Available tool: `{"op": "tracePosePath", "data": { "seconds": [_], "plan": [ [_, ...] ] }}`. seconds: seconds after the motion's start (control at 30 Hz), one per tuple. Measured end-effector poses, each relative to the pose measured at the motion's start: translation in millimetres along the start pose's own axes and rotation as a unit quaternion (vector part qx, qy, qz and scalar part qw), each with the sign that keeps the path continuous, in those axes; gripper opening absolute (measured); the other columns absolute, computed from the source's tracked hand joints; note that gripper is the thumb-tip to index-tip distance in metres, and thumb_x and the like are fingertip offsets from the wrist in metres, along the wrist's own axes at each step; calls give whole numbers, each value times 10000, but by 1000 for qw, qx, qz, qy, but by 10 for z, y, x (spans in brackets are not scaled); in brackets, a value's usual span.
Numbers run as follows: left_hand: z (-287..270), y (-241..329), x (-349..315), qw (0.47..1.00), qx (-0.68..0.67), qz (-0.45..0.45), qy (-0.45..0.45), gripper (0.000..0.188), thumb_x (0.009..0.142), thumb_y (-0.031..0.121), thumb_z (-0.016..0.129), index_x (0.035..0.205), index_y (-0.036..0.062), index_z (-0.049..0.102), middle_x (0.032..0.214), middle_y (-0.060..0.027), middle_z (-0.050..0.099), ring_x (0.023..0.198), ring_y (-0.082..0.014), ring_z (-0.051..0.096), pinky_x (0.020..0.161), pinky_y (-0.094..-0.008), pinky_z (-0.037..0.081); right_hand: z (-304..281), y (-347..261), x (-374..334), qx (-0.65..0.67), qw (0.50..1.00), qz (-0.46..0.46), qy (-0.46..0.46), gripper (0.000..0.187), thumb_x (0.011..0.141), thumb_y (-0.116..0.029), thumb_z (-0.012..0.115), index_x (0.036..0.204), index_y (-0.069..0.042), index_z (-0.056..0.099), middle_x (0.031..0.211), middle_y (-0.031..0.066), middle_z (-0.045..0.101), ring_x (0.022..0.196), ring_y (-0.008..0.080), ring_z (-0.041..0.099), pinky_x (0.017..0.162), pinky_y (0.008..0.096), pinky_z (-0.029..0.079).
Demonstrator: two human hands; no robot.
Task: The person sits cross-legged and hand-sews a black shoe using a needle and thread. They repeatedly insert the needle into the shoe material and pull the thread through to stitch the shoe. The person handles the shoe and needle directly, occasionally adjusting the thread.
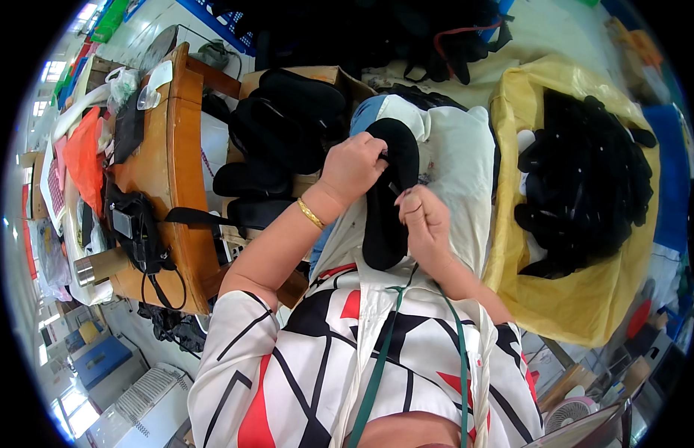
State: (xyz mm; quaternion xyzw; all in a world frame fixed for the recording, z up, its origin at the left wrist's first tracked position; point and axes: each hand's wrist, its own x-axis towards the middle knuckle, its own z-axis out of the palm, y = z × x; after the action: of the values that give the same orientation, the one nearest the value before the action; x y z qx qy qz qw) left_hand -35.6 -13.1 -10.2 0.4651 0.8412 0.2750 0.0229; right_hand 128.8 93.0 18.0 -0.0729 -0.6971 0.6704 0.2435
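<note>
Black fabric covers the shoe (384, 228) on the lap, between both hands. The left hand (356, 166) pinches its edge, fingers closed; the right hand (423, 218) curls tightly beside its middle, its grip unclear. Work on this one looks unfinished. Left of the left hand sit more black shoes (283, 134); beyond the right hand, a yellow bag (563, 317) holds dark pieces (586, 183), done or waiting, unclear which.

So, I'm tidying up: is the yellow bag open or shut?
Open: the yellow bag has its rim spread wide, showing black items inside.
</note>
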Motion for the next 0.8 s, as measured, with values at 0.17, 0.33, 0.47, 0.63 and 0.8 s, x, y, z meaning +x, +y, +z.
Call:
{"op": "tracePosePath", "data": {
  "seconds": [0.17, 0.33, 0.47, 0.63, 0.8],
  "plan": [
    [-229, 82, 36, 997, -45, -49, -46, 230, 750, 185, 732, 943, 74, 675, 906, -106, 638, 874, -298, 657, 732, -397, 546, -481, -267, 135, -244, 960, -80, 106, 69, 962, -20, 578, 973, -9, 646, 863, 101, 643, 741, 204, 594, 705, 294, 474],
    [-191, 179, 58, 997, -38, 1, -67, 294, 748, 210, 738, 992, 69, 656, 934, -108, 626, 899, -296, 645, 745, -397, 544, -929, -119, -419, -248, 962, 83, 79, 112, 956, -21, 599, 1050, 12, 649, 892, 87, 662, 798, 174, 644, 771, 258, 495],
    [-117, 188, 57, 997, 0, 53, -55, 316, 773, 199, 742, 1037, 68, 631, 958, -83, 623, 912, -282, 641, 748, -378, 537, -1155, 219, -475, 235, 926, 223, 195, 210, 977, -56, 552, 1150, 44, 615, 960, 80, 649, 878, 168, 644, 915, 355, 523],
    [-115, 134, 18, 995, -8, 84, -51, 297, 785, 166, 731, 1044, 69, 624, 968, -80, 619, 908, -284, 638, 749, -369, 537, -1993, 369, -46, 428, 818, 141, 357, 284, 1000, -180, 479, 1051, 90, 553, 954, 160, 614, 939, 291, 610, 1055, 462, 455],
    [-159, 179, 12, 997, -55, 39, -46, 262, 788, 263, 736, 958, 83, 650, 914, -82, 611, 853, -285, 647, 720, -375, 541, -2944, 733, -301, 451, 746, 78, 483, 268, 1010, -182, 482, 998, 76, 554, 941, 143, 609, 949, 256, 591, 1087, 455, 416]
  ]
}}
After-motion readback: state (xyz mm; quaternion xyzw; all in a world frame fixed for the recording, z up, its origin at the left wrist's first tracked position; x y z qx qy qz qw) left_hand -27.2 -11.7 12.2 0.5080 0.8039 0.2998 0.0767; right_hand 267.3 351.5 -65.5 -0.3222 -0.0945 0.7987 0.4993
